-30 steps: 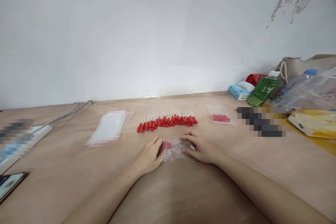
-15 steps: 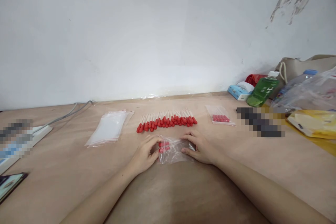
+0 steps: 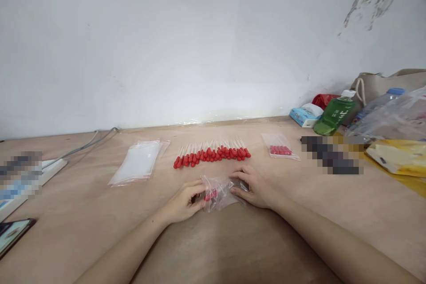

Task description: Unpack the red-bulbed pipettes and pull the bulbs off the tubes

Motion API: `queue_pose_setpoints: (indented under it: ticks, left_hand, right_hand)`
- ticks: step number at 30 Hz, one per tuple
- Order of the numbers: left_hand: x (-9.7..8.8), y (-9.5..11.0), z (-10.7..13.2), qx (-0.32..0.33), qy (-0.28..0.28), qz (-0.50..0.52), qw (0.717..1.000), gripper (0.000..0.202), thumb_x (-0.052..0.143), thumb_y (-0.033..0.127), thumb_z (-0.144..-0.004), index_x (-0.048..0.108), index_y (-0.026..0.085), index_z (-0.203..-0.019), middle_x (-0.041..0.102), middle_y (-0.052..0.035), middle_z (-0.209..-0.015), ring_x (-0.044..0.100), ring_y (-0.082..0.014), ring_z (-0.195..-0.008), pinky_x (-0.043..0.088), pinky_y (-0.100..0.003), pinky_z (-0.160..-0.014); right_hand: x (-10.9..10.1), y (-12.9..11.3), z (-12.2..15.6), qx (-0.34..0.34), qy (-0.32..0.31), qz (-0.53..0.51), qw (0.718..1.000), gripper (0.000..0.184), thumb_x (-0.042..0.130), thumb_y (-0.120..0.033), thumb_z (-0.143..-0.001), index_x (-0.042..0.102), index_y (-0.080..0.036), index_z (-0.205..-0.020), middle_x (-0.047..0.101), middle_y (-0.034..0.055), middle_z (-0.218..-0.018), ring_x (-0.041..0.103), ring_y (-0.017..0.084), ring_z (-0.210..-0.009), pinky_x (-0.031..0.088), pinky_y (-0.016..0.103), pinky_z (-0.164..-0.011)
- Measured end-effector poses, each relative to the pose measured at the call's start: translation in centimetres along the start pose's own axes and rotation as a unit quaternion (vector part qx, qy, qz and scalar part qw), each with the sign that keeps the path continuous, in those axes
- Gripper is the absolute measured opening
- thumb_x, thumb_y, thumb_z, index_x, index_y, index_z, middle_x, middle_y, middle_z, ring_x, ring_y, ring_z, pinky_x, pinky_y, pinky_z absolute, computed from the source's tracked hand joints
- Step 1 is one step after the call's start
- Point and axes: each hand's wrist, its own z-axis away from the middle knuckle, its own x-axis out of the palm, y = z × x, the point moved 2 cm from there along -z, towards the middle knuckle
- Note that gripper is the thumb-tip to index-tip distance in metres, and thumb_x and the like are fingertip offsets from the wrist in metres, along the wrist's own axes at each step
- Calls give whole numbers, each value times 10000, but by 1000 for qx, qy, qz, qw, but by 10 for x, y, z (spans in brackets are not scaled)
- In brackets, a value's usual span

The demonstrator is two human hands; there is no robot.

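Observation:
A clear plastic zip bag [image 3: 222, 202] lies between my two hands on the table, with red-ended pieces [image 3: 210, 195] showing through its left part. My left hand [image 3: 186, 200] grips the bag's left edge, thumb and fingers closed on it. At the other end, my right hand [image 3: 251, 188] has its thumb and fingers curled around the film. Just beyond the hands, a row of thin pale sticks with red bulb-like ends [image 3: 213, 155] lies side by side, red ends toward me. How many pieces are inside the bag is hard to make out.
Flat clear bags [image 3: 138, 162] are stacked at left. A filled bag with red-ended pieces [image 3: 280, 147] lies right of the row. Farther right stand a tissue pack [image 3: 304, 116] and a green bottle [image 3: 334, 113]. A grey cable [image 3: 86, 144] and a phone [image 3: 15, 233] are at left.
My left hand has shifted slightly toward me, and the left end of the bag has bunched and tilted with it. The right hand has stayed nearly in place.

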Motion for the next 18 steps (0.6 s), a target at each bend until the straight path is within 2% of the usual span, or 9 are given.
queue_pose_setpoints:
  ticks: [3,7,13,16,18]
  left_hand:
    - [0,-1,-1,11,21,3,1000,296,388,242,-864,590,208,-1077,604,-73,-974,543,-159,-864,431,-273,-766]
    - [-8,-11,2,4,37,-23,999,291,365,254,-876,590,207,-1054,608,-60,-938,555,-156,-880,431,-284,-808]
    - [-13,-15,5,-8,20,-59,998,310,550,337,-767,578,205,-1046,588,-54,-988,556,-167,-870,443,-271,-760]
    - [-9,-10,3,-1,14,-83,996,218,503,314,-799,583,188,-958,568,-38,-861,531,-145,-768,435,-251,-694]
    - [-7,-8,1,8,28,-110,994,208,445,285,-833,562,186,-973,550,-43,-839,507,-149,-762,427,-258,-688]
  right_hand:
    - [0,0,0,6,1,0,1000,321,545,-322,-783,545,-203,-1082,525,77,-1036,504,186,-961,420,330,-845]
    - [0,1,0,16,-2,-1,1000,347,554,-332,-776,538,-198,-1096,519,83,-1046,503,191,-964,421,335,-842]
    - [1,2,0,19,-2,-1,1000,350,560,-339,-771,538,-204,-1093,512,77,-1057,504,189,-969,420,328,-845]
    - [2,2,0,19,1,-1,1000,345,559,-338,-772,540,-201,-1088,510,80,-1060,504,189,-966,423,325,-839]
    - [2,2,0,20,1,1,1000,339,558,-341,-773,545,-198,-1080,513,82,-1056,505,188,-962,422,327,-840]
